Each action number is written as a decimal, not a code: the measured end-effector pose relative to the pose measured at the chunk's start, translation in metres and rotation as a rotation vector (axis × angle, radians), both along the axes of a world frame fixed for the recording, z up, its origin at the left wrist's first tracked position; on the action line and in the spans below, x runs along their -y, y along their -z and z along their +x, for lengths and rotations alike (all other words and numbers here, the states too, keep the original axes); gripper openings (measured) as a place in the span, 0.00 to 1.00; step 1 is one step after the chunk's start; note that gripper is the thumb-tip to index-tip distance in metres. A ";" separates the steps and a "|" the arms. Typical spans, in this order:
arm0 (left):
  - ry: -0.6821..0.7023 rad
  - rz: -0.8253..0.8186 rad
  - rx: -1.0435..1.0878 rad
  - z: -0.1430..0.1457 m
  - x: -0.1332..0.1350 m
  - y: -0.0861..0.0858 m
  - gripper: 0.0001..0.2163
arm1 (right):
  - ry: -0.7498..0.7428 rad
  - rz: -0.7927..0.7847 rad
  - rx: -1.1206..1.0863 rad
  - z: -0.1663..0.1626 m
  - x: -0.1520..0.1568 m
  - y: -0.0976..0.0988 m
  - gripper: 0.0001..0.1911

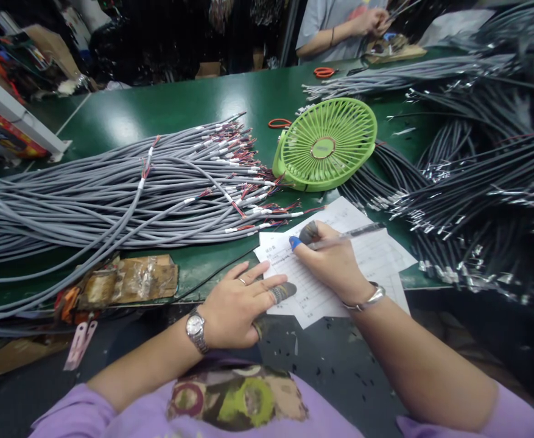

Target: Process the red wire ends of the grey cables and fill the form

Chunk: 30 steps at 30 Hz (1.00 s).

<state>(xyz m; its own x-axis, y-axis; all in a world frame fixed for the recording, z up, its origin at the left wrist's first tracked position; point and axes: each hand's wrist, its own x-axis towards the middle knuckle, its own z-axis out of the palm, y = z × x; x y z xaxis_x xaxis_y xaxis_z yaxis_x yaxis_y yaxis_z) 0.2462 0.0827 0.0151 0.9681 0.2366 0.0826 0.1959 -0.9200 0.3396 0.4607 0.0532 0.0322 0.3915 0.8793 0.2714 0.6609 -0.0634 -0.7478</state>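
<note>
My right hand [329,261] is closed around a pen [353,234], its tip on a printed paper form [376,258] at the table's near edge. Fingertips carry blue and dark finger cots, and a silver bangle circles the wrist. My left hand [239,304] lies flat with fingers spread, pressing the left edge of the paper; it wears a ring, a finger cot and a wristwatch. It holds nothing.
A big bundle of grey cables [111,188] with red and white ends lies to the left. Dark cable bundles [486,188] fill the right. A green fan [326,145] lies behind the paper. Taped cardboard [129,280] sits near left. Another person [340,27] works across the green table [179,106].
</note>
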 end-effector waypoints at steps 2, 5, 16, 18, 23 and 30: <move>0.003 -0.001 -0.004 0.000 0.000 0.000 0.34 | -0.017 -0.010 0.007 0.000 0.000 0.000 0.09; 0.006 -0.003 -0.003 0.000 0.000 0.000 0.34 | -0.018 -0.016 0.015 0.000 0.000 0.000 0.08; 0.003 -0.006 0.004 0.000 0.000 0.000 0.33 | -0.019 -0.027 0.010 0.000 -0.001 0.001 0.09; 0.003 -0.002 0.000 0.000 0.000 0.000 0.33 | -0.020 -0.032 0.010 0.000 -0.001 0.000 0.09; 0.007 -0.005 -0.008 0.000 0.000 0.000 0.33 | -0.033 -0.032 0.007 0.000 0.000 0.000 0.09; 0.006 -0.017 -0.008 0.000 -0.001 -0.001 0.33 | -0.041 -0.023 -0.004 0.000 0.000 -0.001 0.09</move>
<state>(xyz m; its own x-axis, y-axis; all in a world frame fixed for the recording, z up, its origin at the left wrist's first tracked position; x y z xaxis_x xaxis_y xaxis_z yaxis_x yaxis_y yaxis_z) 0.2466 0.0833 0.0163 0.9701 0.2325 0.0705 0.1935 -0.9150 0.3540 0.4604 0.0531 0.0333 0.3562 0.9006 0.2493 0.6602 -0.0537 -0.7492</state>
